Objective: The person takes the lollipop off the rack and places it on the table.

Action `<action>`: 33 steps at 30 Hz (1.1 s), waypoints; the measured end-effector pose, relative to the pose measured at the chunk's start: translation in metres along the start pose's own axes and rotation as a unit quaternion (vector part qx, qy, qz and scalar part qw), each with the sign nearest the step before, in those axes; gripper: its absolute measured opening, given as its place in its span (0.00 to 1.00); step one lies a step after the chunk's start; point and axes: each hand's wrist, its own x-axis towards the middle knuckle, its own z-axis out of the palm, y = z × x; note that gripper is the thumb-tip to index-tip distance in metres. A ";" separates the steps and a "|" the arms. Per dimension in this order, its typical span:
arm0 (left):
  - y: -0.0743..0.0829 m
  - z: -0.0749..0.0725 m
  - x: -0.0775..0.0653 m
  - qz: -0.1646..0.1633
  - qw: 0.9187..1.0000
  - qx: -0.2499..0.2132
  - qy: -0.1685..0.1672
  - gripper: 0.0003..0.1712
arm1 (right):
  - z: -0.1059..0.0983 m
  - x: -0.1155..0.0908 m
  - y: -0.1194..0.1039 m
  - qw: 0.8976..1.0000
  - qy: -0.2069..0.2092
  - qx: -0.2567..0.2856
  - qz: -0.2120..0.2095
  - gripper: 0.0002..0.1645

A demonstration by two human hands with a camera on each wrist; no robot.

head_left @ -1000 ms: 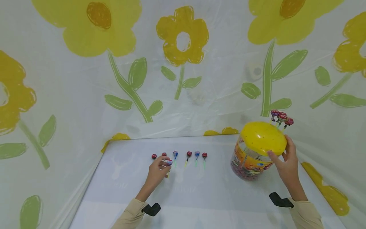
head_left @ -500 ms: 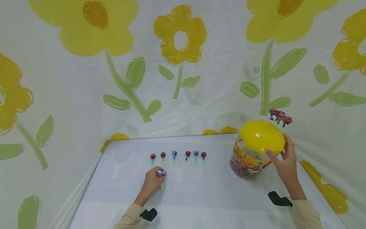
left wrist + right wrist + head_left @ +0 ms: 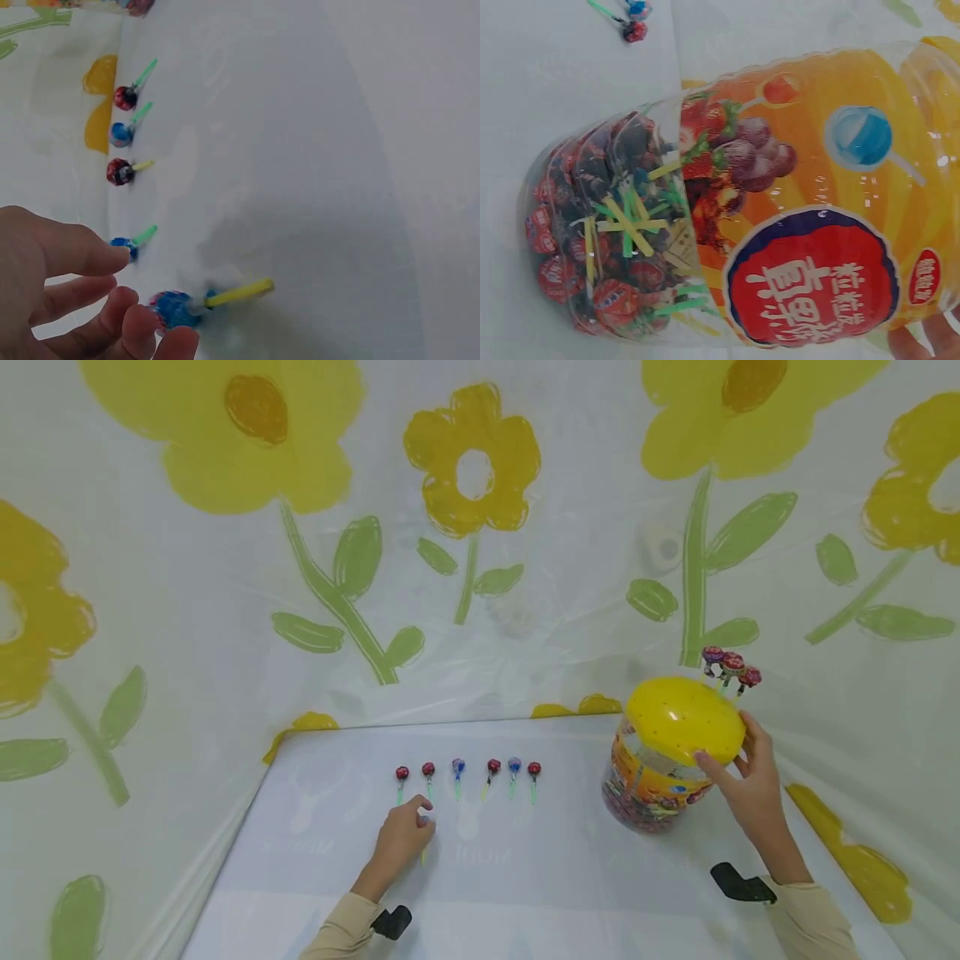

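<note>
My left hand (image 3: 402, 837) is over the table just in front of a row of lollipops. In the left wrist view its thumb and fingers stand apart, beside a blue-wrapped lollipop (image 3: 177, 309) with a yellow stick. That lollipop lies on the table against the fingertips; the head view shows only its stick. With thumb on top and fingers at the side, my right hand (image 3: 752, 793) grips the yellow lid (image 3: 686, 718) of a clear candy jar (image 3: 654, 781). The jar has an orange label and wrapped lollipops inside. Three lollipops (image 3: 732, 662) stick up from the lid's far side.
Several red- and blue-wrapped lollipops (image 3: 458, 767) lie in a row across the white table (image 3: 555, 877), sticks toward me. Behind the table hangs a white flower-printed curtain (image 3: 570, 610), which also runs down both sides.
My left hand drew back from the row with the blue lollipop and set it down nearer me. Its fingers have come off the lollipop. My right hand stays on the jar.
</note>
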 end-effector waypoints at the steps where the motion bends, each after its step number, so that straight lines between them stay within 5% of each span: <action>1: 0.004 -0.002 0.001 0.006 1.000 -0.001 -0.006 0.12 | -0.001 0.000 -0.001 1.000 -0.005 -0.003 0.003 0.49; 7: 0.035 -0.016 0.009 0.063 0.996 -0.056 -0.040 0.12 | -0.008 0.000 -0.008 0.999 -0.026 -0.017 0.007 0.49; 12: 0.067 -0.031 0.020 0.127 0.981 -0.143 -0.043 0.11 | -0.011 0.000 -0.014 0.999 -0.034 -0.036 0.008 0.51; 20: 0.120 -0.044 0.040 0.148 0.962 -0.227 -0.037 0.11 | -0.011 0.005 -0.024 0.998 -0.054 -0.042 0.017 0.53; 33: 0.197 -0.035 0.063 0.200 0.929 -0.309 -0.051 0.14 | -0.006 0.007 -0.028 0.998 -0.035 -0.057 0.021 0.54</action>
